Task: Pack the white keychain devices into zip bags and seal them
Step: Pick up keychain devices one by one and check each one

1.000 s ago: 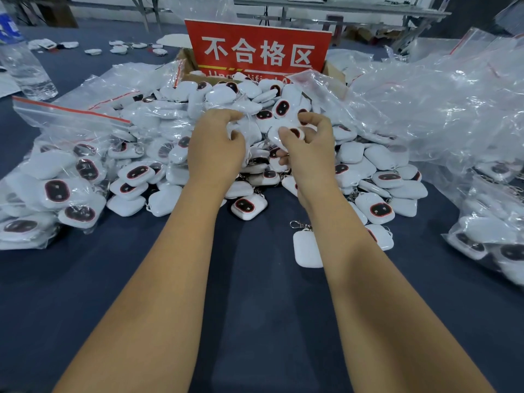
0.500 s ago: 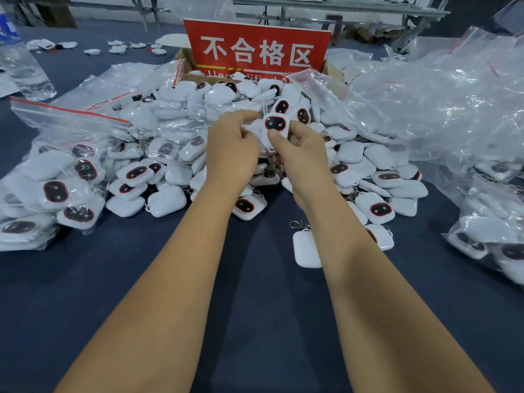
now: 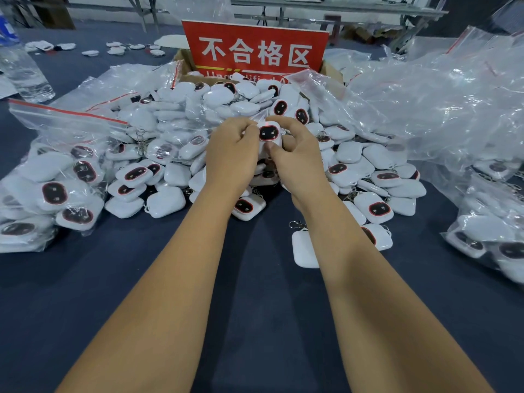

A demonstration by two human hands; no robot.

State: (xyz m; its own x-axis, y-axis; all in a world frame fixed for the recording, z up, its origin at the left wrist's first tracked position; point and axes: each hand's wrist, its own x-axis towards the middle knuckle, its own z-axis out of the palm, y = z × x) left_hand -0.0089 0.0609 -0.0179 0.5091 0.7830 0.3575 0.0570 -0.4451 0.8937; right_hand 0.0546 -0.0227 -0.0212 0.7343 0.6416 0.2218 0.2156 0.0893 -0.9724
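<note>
1. Our left hand (image 3: 231, 154) and right hand (image 3: 297, 157) meet over the middle of the pile, both with fingers curled around one white keychain device (image 3: 268, 133), which we hold between them with its dark, red-rimmed face turned up toward us.
2. The fingertips of both hands pinch the edges of the device; the right thumb presses at its lower edge.
3. Below and around the hands lies the heap of loose keychain devices (image 3: 226, 109), some face up, some face down, several with metal clips showing.
4. One device (image 3: 304, 248) lies apart on the dark blue tablecloth (image 3: 255, 307), face down, just beside our right forearm.
5. On our left a filled zip bag (image 3: 54, 177) with a red seal strip rests on the cloth, packed with devices.
6. On our right sits a mound of empty clear zip bags (image 3: 442, 109), and nearer the edge another filled bag (image 3: 493, 236).
7. Behind the heap stands a red sign (image 3: 255, 51) with white Chinese characters, set in a cardboard box (image 3: 184, 59).
8. A plastic water bottle (image 3: 22, 72) stands at far left.
</note>
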